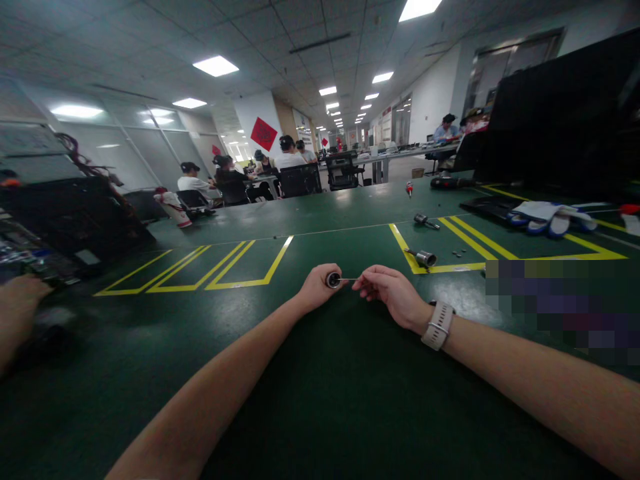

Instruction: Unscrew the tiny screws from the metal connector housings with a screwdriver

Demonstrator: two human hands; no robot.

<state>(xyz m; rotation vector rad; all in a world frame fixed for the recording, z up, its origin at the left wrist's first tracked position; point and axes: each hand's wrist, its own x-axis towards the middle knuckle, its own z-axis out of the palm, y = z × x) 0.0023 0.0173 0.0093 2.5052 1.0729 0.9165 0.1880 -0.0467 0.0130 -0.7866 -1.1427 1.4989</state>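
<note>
My left hand (316, 288) grips a small round metal part (333, 279) just above the green table mat (310, 393). A thin metal pin (349, 279) sticks out of that part to the right. My right hand (391, 293), with a watch on its wrist, pinches the free end of the pin. Both hands meet at the middle of the mat, forearms resting low over it.
A similar metal cylinder (423, 257) lies on a yellow floor-tape line to the right, another part (424, 220) further back. Blue-white gloves (547, 219) lie far right beside a black monitor (560, 113). A co-worker's hand (17, 303) is at the left edge. Seated people fill the background.
</note>
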